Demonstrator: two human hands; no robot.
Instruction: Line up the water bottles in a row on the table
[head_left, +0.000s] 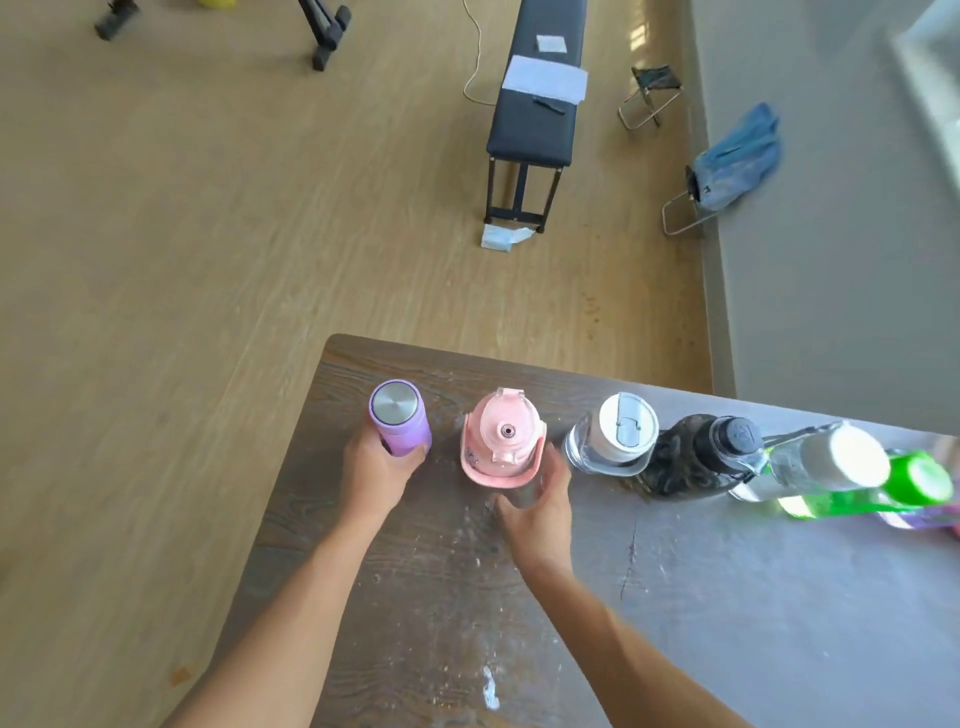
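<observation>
Left hand (376, 467) grip closed round the upright lilac steel-capped bottle (399, 425), just left of the pink handled bottle (503, 439) on the worktop (727, 597); right hand (537, 506) open, empty; rigid, likely smooth; hold mid-body.

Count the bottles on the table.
6 clearly, in a row from left: purple in the left hand, pink by the right hand, clear white-capped, dark, another clear, green. A partly cropped one may sit beyond.
</observation>
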